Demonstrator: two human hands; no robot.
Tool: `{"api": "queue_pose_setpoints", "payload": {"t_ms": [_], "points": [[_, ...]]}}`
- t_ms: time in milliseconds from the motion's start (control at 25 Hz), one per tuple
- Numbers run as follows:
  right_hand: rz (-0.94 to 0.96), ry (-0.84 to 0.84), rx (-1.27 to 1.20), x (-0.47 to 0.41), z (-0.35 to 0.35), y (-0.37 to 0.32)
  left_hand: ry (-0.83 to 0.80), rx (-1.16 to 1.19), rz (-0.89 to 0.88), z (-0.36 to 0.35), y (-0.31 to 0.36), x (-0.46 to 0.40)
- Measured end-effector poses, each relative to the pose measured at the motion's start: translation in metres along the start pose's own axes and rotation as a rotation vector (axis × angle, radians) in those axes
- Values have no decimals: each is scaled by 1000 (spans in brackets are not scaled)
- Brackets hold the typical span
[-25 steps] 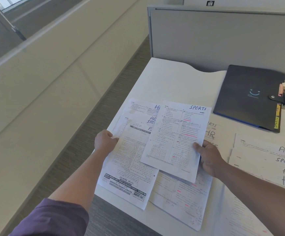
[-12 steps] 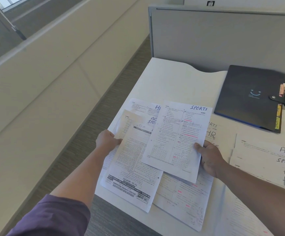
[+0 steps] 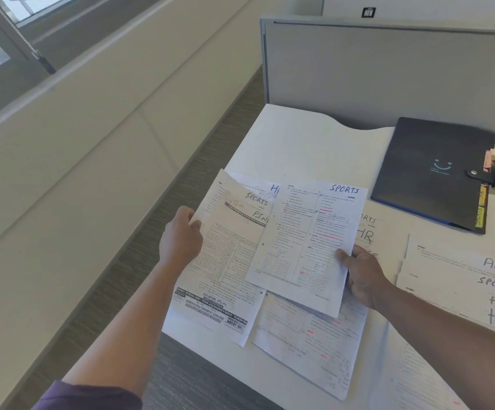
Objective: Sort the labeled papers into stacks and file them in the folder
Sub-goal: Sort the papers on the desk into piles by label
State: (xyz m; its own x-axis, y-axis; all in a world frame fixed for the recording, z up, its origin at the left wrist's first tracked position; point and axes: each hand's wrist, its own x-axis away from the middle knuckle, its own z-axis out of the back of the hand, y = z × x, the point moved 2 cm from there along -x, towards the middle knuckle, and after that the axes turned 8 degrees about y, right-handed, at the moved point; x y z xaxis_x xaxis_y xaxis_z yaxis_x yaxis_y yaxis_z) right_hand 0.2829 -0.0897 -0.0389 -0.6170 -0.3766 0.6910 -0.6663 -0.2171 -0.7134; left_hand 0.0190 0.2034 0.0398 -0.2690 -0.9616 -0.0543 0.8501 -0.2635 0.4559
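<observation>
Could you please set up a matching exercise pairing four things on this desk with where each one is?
Things:
1. SPORTS sheet
2. folder
3. ADMIN-topped stack
4. left-hand sheet

Places:
a. pinched by the left hand
b. desk's right edge
c. far, by the partition
d. held by the right hand

Pairs: 1-d, 2-c, 3-b, 4-a
</observation>
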Motion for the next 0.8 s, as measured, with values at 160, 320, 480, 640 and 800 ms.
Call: {"api": "queue_pose_setpoints", "payload": {"t_ms": [160, 320, 480, 640, 800], "points": [[-1, 7, 5, 3, -1, -2, 161, -91, -182, 29, 17, 9], [5, 38, 12, 7, -4, -4, 298, -106, -289, 68, 43, 19], [64, 56, 45, 24, -11, -12, 346, -74, -366, 112, 80, 29], [211, 92, 88, 43, 0, -26, 307, 85, -355, 149, 115, 37], [245, 92, 100, 66, 30, -40, 19, 618, -149, 143, 122, 49]]}}
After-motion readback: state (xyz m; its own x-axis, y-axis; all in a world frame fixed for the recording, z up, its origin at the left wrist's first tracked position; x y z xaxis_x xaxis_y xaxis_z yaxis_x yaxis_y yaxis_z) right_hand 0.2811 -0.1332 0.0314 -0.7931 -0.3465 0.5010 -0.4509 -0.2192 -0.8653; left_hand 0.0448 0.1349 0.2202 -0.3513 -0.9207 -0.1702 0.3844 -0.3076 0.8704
